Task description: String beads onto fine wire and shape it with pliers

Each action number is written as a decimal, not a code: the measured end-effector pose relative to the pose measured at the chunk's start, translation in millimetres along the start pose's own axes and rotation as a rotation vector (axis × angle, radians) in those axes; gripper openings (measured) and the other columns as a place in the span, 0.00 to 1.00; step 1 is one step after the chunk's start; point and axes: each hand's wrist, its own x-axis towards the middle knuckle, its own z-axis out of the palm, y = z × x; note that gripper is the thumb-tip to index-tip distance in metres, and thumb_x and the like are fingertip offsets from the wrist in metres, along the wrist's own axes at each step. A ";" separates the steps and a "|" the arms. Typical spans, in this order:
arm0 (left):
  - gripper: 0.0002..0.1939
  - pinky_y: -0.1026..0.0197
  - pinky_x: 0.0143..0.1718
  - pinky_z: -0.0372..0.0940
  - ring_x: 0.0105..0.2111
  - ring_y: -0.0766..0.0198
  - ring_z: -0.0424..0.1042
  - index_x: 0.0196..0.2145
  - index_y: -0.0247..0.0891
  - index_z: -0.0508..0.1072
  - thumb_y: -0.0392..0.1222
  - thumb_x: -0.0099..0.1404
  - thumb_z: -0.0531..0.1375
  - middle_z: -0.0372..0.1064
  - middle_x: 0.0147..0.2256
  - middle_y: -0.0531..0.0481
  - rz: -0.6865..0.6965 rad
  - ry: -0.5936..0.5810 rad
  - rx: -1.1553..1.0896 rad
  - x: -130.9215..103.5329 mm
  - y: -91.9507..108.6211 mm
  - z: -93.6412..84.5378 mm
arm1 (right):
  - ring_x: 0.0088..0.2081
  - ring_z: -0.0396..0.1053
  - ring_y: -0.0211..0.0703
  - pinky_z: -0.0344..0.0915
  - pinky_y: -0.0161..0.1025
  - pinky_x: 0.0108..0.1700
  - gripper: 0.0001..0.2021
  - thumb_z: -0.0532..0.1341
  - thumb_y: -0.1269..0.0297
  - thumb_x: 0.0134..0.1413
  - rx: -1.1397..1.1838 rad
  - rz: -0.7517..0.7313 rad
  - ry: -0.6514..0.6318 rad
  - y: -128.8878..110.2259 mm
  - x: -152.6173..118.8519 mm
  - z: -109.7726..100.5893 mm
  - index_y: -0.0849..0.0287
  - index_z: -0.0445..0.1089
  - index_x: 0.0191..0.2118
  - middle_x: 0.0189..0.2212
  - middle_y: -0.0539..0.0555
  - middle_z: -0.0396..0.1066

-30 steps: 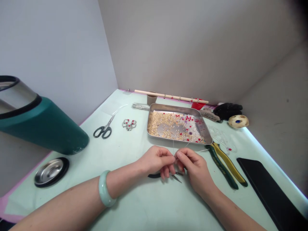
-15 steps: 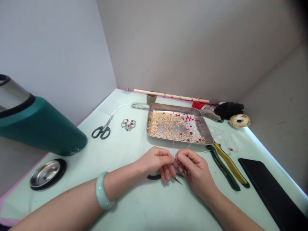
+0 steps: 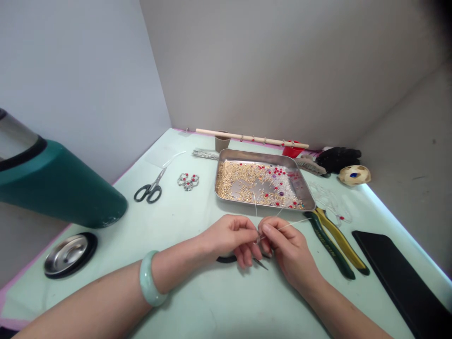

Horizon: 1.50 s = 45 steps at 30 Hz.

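My left hand and my right hand meet just in front of a metal tray of gold, clear and red beads. Thumb and forefinger of each hand are pinched on a thin pale wire. One end of it stands up toward the tray, and others stick out to the right past my right fingers. A small clear loop or bead shows between the fingertips, too fine to make out. Below my hands lie scissors, partly hidden by my left hand. A pale green bangle circles my left wrist.
Pliers and a black flat case lie on the right. On the left are black-handled scissors, a beaded wire piece, a green bottle and a lid. A wooden stick rests across two cups behind the tray.
My hands stay pinched together in nearly the same place. The wire ends have shifted slightly, the upright one now leaning over the tray's front edge. The view has moved a little.
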 end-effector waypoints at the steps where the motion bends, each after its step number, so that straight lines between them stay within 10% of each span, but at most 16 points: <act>1: 0.14 0.66 0.17 0.66 0.17 0.68 0.69 0.28 0.34 0.65 0.47 0.56 0.62 0.72 0.22 0.47 0.007 -0.014 0.004 -0.2 -0.1 -0.3 | 0.21 0.56 0.34 0.53 0.34 0.24 0.11 0.60 0.59 0.58 -0.011 -0.002 -0.001 0.6 0.3 0.0 0.58 0.66 0.28 0.19 0.45 0.60; 11: 0.15 0.69 0.17 0.63 0.16 0.71 0.68 0.28 0.34 0.63 0.47 0.55 0.63 0.70 0.20 0.52 0.147 0.161 0.067 3.7 -8.8 1.6 | 0.19 0.55 0.33 0.53 0.33 0.23 0.13 0.63 0.53 0.53 -0.195 0.036 0.090 -4.6 -0.1 3.7 0.58 0.67 0.28 0.16 0.45 0.61; 45: 0.17 0.65 0.17 0.65 0.16 0.68 0.68 0.30 0.33 0.64 0.49 0.54 0.65 0.71 0.22 0.49 0.145 0.192 -0.020 5.3 -8.1 -1.5 | 0.20 0.56 0.35 0.54 0.34 0.23 0.13 0.61 0.54 0.53 -0.262 -0.052 0.112 -7.7 2.7 7.5 0.58 0.67 0.28 0.18 0.46 0.60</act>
